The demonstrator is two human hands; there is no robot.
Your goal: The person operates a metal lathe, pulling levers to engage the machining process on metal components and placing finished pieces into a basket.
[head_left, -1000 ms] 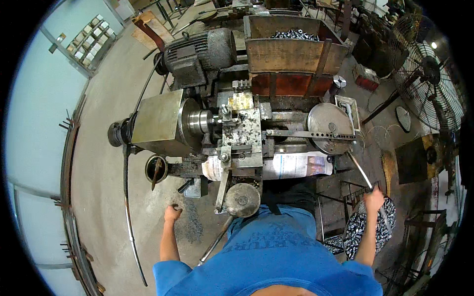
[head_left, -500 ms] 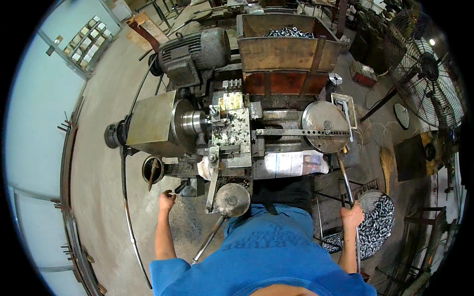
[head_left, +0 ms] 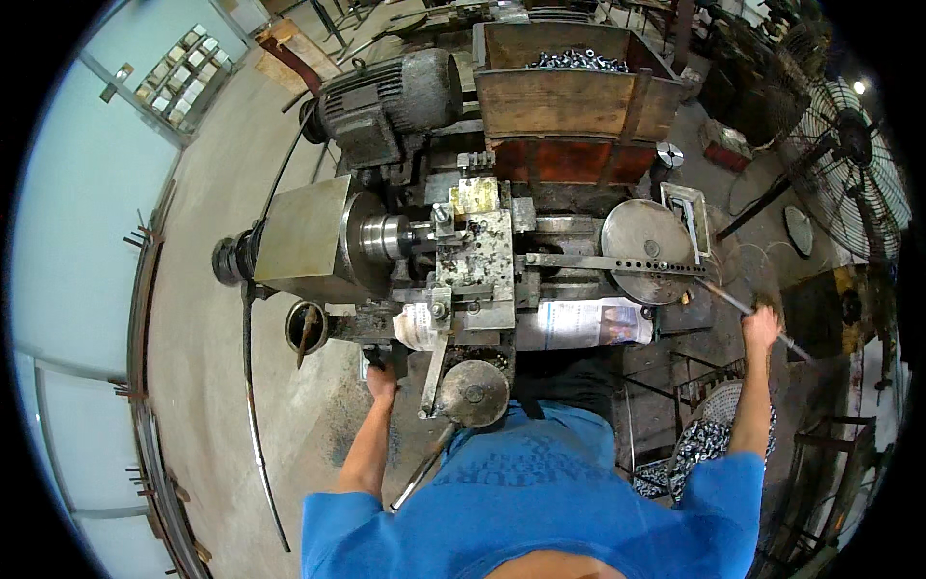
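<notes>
Right hand (head_left: 762,329) wraps metal lever (head_left: 724,296)

The left hand (head_left: 382,383) blurs into a dark fitting (head_left: 372,355) beside the lathe (head_left: 473,256); its grip cannot be told. The slim lever slants from the edge of a scuffed, round disc (head_left: 641,234).

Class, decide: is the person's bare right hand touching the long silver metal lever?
Touching. The head view shows the right hand closed around the lever, which emerges on both sides.
</notes>
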